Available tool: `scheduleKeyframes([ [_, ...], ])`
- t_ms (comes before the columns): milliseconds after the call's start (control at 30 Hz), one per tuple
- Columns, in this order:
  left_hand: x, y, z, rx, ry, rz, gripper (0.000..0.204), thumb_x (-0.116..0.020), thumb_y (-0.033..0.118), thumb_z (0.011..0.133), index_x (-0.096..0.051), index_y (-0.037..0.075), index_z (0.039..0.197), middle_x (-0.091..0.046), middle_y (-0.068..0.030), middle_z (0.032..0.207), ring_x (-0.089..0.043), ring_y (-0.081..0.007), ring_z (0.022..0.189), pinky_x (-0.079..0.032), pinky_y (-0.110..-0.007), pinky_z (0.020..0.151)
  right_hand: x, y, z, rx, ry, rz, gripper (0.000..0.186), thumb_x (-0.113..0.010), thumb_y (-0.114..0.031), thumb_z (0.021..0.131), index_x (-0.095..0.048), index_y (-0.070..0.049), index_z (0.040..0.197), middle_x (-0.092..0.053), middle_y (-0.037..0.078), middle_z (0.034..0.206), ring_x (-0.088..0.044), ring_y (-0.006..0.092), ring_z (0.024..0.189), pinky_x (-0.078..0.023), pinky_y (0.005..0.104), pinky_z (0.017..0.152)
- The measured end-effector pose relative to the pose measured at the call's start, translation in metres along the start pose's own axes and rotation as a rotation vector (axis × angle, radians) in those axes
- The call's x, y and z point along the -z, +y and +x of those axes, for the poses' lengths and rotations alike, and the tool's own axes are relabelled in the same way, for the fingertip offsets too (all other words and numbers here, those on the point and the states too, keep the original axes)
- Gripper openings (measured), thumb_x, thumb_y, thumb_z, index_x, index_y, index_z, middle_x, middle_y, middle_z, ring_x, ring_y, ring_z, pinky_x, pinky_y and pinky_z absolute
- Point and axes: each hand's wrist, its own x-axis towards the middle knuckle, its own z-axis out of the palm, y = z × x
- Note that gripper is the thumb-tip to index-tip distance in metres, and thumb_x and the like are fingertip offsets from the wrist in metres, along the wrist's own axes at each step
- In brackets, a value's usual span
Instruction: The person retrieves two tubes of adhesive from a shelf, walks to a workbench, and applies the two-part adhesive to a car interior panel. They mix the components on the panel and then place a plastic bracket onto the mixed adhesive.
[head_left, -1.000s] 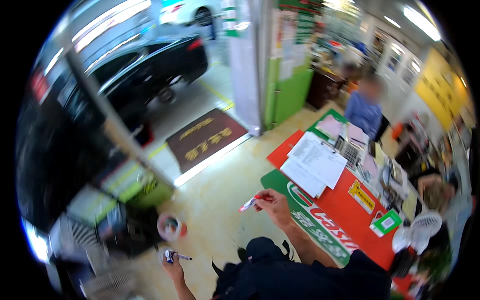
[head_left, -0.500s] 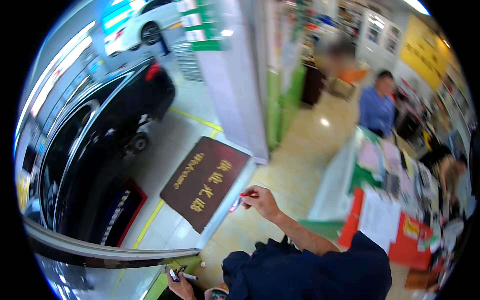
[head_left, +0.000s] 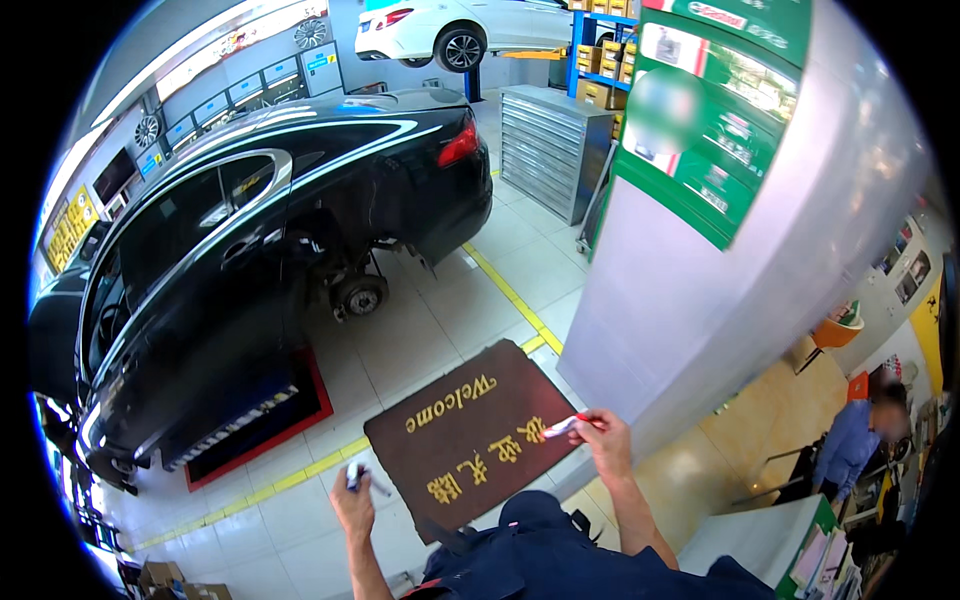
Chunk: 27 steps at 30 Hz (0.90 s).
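Note:
My right hand (head_left: pixel 606 448) is closed on a slim marker (head_left: pixel 566 427) with a white body and red ends, held over the right side of a brown doormat (head_left: pixel 480 432). On the other side of the mat, my left hand (head_left: pixel 352 508) has its fingers round a dark-and-white marker (head_left: pixel 354 476). Blur hides whether the pale stick beside it is a second one. Past the mat stands a black car (head_left: pixel 240 250), its rear wheel off and the bare hub (head_left: pixel 360 296) showing.
A white pillar (head_left: pixel 690 290) with a green poster rises at right. Yellow floor lines (head_left: pixel 510 292) run past the car. Behind stand a grey drawer cabinet (head_left: pixel 555 150) and a raised white car (head_left: pixel 470 30). A seated person (head_left: pixel 850 445) in blue is by a desk (head_left: pixel 765 530) at right.
The view has swung right to left, toward the black car, and the desk has slid to the right edge. Both hands are now over the tiled floor and mat, still holding their markers.

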Motion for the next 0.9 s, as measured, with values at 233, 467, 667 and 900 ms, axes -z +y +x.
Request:
scheduleKeyframes([
  [233, -0.207, 0.084, 0.249, -0.297, -0.116, -0.005, 0.013, -0.069, 0.001, 0.08, -0.064, 0.001, 0.092, -0.065, -0.0144, 0.078, -0.063, -0.0275, 0.07, -0.049, -0.034, 0.068, -0.001, 0.064, 0.229, -0.021, 0.161, -0.024, 0.013, -0.063, -0.002, 0.09, -0.061, 0.007, 0.099, -0.067, 0.011, 0.083, -0.066, 0.0152, 0.069, -0.057, 0.0273, 0.065],
  [467, -0.434, 0.023, 0.4, -0.022, -0.073, 0.008, 0.012, -0.07, -0.001, 0.074, -0.067, 0.003, 0.085, -0.064, -0.0095, 0.071, -0.062, -0.0168, 0.07, -0.049, -0.033, 0.067, -0.023, 0.122, 0.582, -0.023, 0.022, -0.06, 0.012, -0.065, -0.001, 0.088, -0.06, 0.007, 0.094, -0.066, 0.011, 0.08, -0.065, 0.0146, 0.067, -0.057, 0.0285, 0.064],
  [667, -0.586, 0.087, 0.531, 0.024, -0.362, 0.049, 0.014, -0.072, 0.007, 0.077, -0.069, 0.005, 0.09, -0.068, -0.0154, 0.077, -0.067, -0.0292, 0.07, -0.051, -0.037, 0.067, -0.086, -0.002, 0.819, 0.254, 0.03, 0.108, 0.011, -0.064, 0.001, 0.088, -0.059, 0.005, 0.098, -0.065, 0.009, 0.085, -0.065, 0.0131, 0.072, -0.056, 0.0272, 0.066],
  [900, -0.879, 0.191, 0.76, -0.228, -0.68, -0.028, 0.016, -0.066, 0.012, 0.079, -0.066, 0.007, 0.093, -0.067, -0.0173, 0.083, -0.064, -0.0388, 0.081, -0.05, -0.045, 0.071, 0.036, 0.004, 1.001, 0.268, 0.499, -0.265, 0.01, -0.062, 0.0, 0.089, -0.06, 0.003, 0.099, -0.063, 0.007, 0.083, -0.061, 0.0124, 0.066, -0.053, 0.0262, 0.06],
])
